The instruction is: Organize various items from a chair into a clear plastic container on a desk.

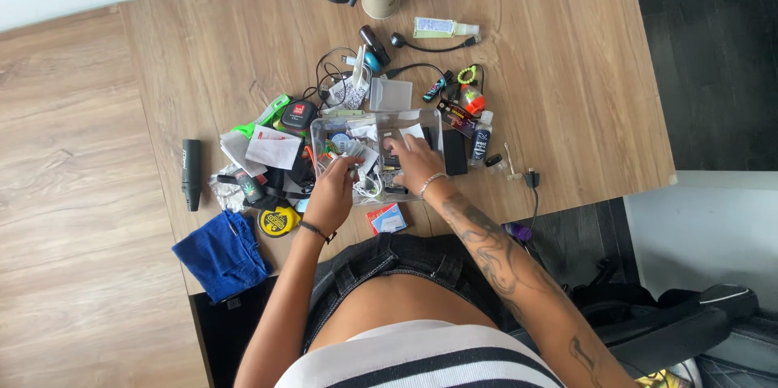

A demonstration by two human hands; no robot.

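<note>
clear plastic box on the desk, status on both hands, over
Left hand and right hand both inside the clear plastic box, among small white items. Grip unclear. Loose clutter crowds the box: yellow tape measure, blue cloth.

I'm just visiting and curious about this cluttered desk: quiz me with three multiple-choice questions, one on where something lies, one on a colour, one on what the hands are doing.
1. Where does the folded cloth lie?
A. at the near left corner of the wooden table
B. inside the clear plastic box
C. beside the pen cups at the far edge

2. What colour is that cloth?
A. red
B. blue
C. white

3. Where are the left hand and right hand?
A. both resting on the lap
B. both in the clear plastic box among small items
C. both on the long black cylinder

Answers: 1 A, it sits by the table's near left corner. 2 B, it is plainly blue. 3 B, both hands reach into the box.
</note>
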